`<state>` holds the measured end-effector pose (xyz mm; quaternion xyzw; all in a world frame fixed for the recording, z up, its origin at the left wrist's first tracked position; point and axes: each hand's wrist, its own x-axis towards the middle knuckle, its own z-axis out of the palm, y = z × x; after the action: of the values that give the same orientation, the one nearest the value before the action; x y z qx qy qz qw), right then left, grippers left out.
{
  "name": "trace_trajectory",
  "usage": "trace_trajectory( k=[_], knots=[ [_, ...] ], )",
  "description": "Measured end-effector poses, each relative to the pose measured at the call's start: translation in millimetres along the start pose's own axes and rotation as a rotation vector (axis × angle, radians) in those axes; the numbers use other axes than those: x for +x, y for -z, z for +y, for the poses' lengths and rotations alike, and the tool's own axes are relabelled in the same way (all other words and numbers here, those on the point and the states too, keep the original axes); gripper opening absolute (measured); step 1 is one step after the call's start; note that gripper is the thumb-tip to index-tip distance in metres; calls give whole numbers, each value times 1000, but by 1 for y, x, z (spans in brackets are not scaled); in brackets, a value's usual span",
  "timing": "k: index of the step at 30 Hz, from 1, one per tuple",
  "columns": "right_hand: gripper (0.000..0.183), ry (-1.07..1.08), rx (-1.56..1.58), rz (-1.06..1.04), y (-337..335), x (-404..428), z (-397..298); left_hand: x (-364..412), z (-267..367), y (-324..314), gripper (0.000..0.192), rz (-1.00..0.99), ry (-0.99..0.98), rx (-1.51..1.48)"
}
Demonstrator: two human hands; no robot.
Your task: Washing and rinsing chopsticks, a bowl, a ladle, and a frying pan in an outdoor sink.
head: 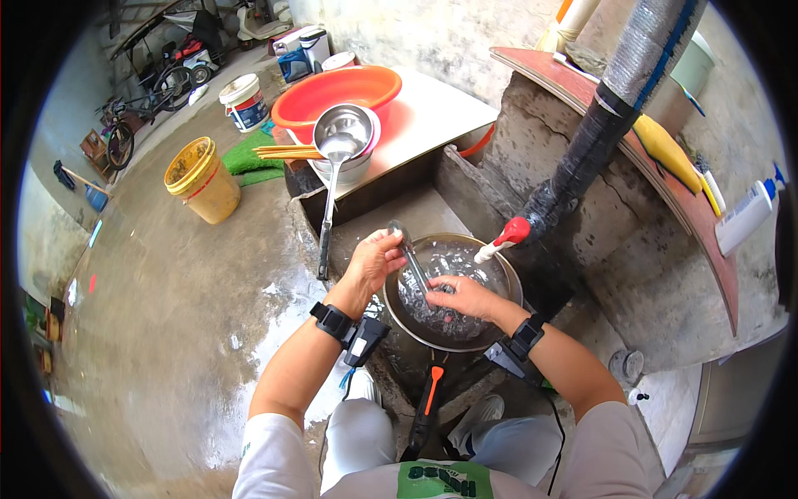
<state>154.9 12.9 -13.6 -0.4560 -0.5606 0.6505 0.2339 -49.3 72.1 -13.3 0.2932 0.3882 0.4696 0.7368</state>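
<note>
Both hands hold a thin, dark, shiny object (416, 265) over a wide pan (515, 280); its exact kind is unclear. My left hand (374, 259) grips its upper end, and my right hand (458, 295) pinches the lower end. Moving water fills much of the pan, which sits in a concrete sink (399, 215). A white spout with a red tap handle (515, 231) reaches over the pan's right side. Towards my body points the pan's black handle (424, 415), which has an orange inlay.
A steel ladle (333, 187) and chopsticks (287, 151) rest on stacked bowls (349, 173) beside an orange basin (287, 118) on a white board (442, 112). A wrapped pipe (576, 134) slants in from upper right. A yellow bucket (215, 193) stands left; a pump bottle (745, 218) sits on the right shelf.
</note>
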Motion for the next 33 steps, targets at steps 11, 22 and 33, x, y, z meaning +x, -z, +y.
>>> trace_trajectory(
  k=[11,22,33],
  knots=[
    [27,-72,70,128,-9,7,-5,-30,-41,-23,17,-92,293,222],
    [28,-109,17,64,-11,3,-5,-24,-38,-22,13,31,255,253],
    [25,-150,-21,18,28,-20,5,25,-16,-8,18,276,232,270]
  ],
)
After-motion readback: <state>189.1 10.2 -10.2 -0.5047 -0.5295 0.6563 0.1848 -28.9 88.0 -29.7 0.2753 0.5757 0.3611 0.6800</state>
